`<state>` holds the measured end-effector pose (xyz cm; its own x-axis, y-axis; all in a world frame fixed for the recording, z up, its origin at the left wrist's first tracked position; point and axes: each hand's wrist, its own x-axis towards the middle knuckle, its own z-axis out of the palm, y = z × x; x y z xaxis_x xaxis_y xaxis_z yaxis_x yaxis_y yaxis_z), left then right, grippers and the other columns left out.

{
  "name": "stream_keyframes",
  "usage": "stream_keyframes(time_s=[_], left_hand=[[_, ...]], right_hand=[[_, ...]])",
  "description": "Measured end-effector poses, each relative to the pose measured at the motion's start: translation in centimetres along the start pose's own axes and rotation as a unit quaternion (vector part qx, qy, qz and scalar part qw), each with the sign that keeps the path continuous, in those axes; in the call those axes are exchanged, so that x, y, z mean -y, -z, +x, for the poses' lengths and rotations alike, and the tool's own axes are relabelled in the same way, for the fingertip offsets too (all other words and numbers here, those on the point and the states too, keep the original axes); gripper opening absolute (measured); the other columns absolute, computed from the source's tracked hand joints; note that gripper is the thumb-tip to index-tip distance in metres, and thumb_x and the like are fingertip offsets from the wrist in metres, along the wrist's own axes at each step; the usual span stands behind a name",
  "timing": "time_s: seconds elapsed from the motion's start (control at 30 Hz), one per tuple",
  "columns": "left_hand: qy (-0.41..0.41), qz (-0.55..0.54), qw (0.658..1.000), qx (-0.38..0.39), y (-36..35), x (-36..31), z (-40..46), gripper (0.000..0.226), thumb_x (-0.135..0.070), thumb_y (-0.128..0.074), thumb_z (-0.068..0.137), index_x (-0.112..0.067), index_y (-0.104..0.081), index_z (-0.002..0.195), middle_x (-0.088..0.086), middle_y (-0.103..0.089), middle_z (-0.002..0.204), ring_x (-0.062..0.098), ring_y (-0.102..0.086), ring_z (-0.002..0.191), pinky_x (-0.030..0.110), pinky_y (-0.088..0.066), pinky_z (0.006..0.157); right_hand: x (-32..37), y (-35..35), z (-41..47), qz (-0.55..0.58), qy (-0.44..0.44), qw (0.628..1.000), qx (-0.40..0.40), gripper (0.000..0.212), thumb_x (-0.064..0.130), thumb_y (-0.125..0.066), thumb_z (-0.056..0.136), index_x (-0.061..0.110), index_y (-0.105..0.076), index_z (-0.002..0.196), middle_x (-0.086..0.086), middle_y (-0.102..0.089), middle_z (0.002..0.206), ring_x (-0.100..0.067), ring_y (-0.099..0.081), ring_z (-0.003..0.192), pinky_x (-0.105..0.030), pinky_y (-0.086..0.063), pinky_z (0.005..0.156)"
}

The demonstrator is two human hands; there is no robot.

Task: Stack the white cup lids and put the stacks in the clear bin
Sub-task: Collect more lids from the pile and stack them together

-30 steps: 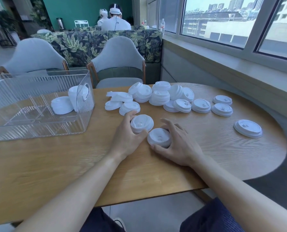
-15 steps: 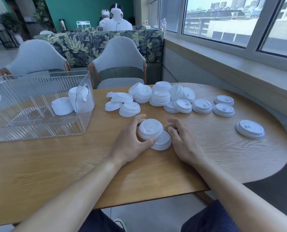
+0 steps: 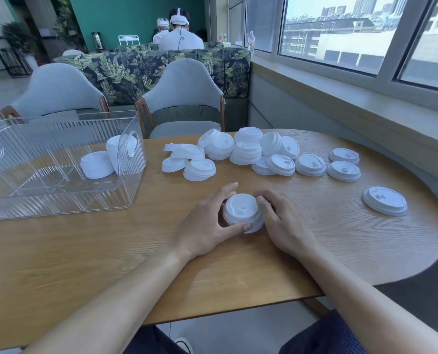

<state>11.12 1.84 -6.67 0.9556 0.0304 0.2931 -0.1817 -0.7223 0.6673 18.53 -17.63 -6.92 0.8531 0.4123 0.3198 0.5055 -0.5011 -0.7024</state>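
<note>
We bring both hands together on a small stack of white cup lids [image 3: 242, 212] near the middle of the wooden table [image 3: 85, 251], a little toward its near edge. Our left hand [image 3: 207, 226] curls round the stack's left side, thumb pressed against its near rim and fingers reaching over the far side. Our right hand [image 3: 280, 221] presses in from the right, fingers bent against the stack's edge. The top lid sits slightly off the ones below, so the stack is not quite square. Beyond our hands, a loose heap of lids [image 3: 238, 152] sprawls along the far edge of the table, some in short stacks, some tipped over. One single lid [image 3: 384, 200] lies well apart near the right edge. The clear bin [image 3: 59, 200] stands at the left of the table, with two stacks of lids [image 3: 98, 164] in its right end, one lying flat, one leaning on its side.
</note>
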Motion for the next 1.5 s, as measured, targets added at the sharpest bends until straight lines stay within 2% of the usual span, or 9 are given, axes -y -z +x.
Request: stream_keyframes(time_s=[0.2,0.33,0.5,0.67,0.77,0.97,1.2,1.37,1.5], left_hand=[[0.011,0.028,0.999,0.029,-0.1,-0.1,0.2,0.091,-0.068,-0.079,0.075,-0.046,-0.034,0.150,-0.022,-0.053,0.143,0.000,-0.048,0.130,0.030,-0.042,0.110],[0.015,0.050,0.998,0.036,-0.1,-0.2,0.1,0.094,-0.068,-0.077,0.077,-0.039,-0.033,0.155,-0.020,-0.049,0.148,0.000,-0.042,0.135,0.021,-0.034,0.107],[0.006,0.073,0.997,0.030,0.0,-0.5,0.0,0.088,-0.065,-0.078,0.078,-0.033,-0.044,0.152,-0.014,-0.051,0.145,-0.002,-0.041,0.132,0.019,-0.034,0.108],[0.008,0.078,0.997,0.014,0.1,-0.7,0.0,0.084,-0.067,-0.080,0.074,-0.033,-0.054,0.145,-0.019,-0.055,0.136,-0.004,-0.045,0.128,0.021,-0.038,0.108],[0.018,0.086,0.996,0.018,0.1,-0.6,0.1,0.083,-0.069,-0.081,0.071,-0.037,-0.054,0.143,-0.020,-0.054,0.134,-0.002,-0.046,0.125,0.021,-0.037,0.105],[0.048,0.093,0.994,0.034,0.0,-0.3,0.3,0.087,-0.080,-0.074,0.066,-0.044,-0.051,0.142,-0.017,-0.053,0.140,0.012,-0.048,0.130,0.036,-0.040,0.111],[0.000,0.142,0.990,0.020,-0.3,-1.4,-0.6,0.080,-0.066,-0.067,0.085,-0.032,-0.041,0.153,-0.022,-0.041,0.153,0.000,-0.034,0.139,0.030,-0.031,0.116],[0.026,0.111,0.993,-0.018,-0.1,-1.2,-1.5,0.080,-0.066,-0.073,0.080,-0.031,-0.047,0.147,-0.018,-0.052,0.139,0.005,-0.045,0.131,0.030,-0.039,0.108],[0.072,0.004,0.995,-0.076,1.2,-0.5,-2.8,0.084,-0.059,-0.082,0.074,-0.027,-0.050,0.144,-0.017,-0.055,0.133,0.004,-0.054,0.123,0.030,-0.045,0.105]], right_hand=[[0.1,-0.1,-0.1,-0.013,0.010,1.000,0.003,0.024,0.031,-0.048,0.101,0.029,-0.068,0.114,0.021,-0.064,0.108,-0.008,-0.051,0.111,-0.032,-0.043,0.096],[-0.3,-0.2,0.0,-0.034,0.024,0.999,0.004,0.027,0.026,-0.047,0.098,0.029,-0.068,0.114,0.021,-0.064,0.108,-0.009,-0.051,0.111,-0.035,-0.044,0.097],[-0.4,-0.2,0.0,-0.044,0.031,0.999,-0.001,0.030,0.023,-0.050,0.096,0.026,-0.070,0.118,0.017,-0.065,0.111,-0.010,-0.052,0.113,-0.036,-0.044,0.099],[-0.3,-0.3,0.0,-0.043,0.021,0.999,0.003,0.044,0.037,-0.042,0.091,0.024,-0.072,0.120,0.019,-0.064,0.111,-0.010,-0.052,0.116,-0.035,-0.044,0.101],[-0.3,-0.3,0.1,-0.047,0.023,0.999,0.000,0.042,0.034,-0.044,0.092,0.023,-0.073,0.121,0.018,-0.065,0.115,-0.010,-0.051,0.118,-0.033,-0.044,0.101],[-0.4,-0.4,0.2,-0.065,0.027,0.997,-0.001,0.033,0.021,-0.052,0.096,0.021,-0.074,0.121,0.014,-0.066,0.116,-0.011,-0.046,0.120,-0.030,-0.041,0.103],[-0.1,-0.2,-0.1,-0.061,0.016,0.998,0.012,0.035,0.023,-0.051,0.098,0.024,-0.070,0.127,0.014,-0.064,0.124,-0.009,-0.045,0.124,-0.027,-0.037,0.106],[1.0,0.0,-0.6,-0.055,0.027,0.998,0.003,0.026,0.023,-0.052,0.100,0.021,-0.068,0.120,0.009,-0.067,0.116,-0.013,-0.049,0.116,-0.027,-0.037,0.099],[1.4,-0.7,-1.4,-0.070,0.032,0.997,0.001,0.023,0.027,-0.047,0.102,0.020,-0.068,0.103,0.012,-0.066,0.103,-0.013,-0.052,0.109,-0.029,-0.040,0.092]])
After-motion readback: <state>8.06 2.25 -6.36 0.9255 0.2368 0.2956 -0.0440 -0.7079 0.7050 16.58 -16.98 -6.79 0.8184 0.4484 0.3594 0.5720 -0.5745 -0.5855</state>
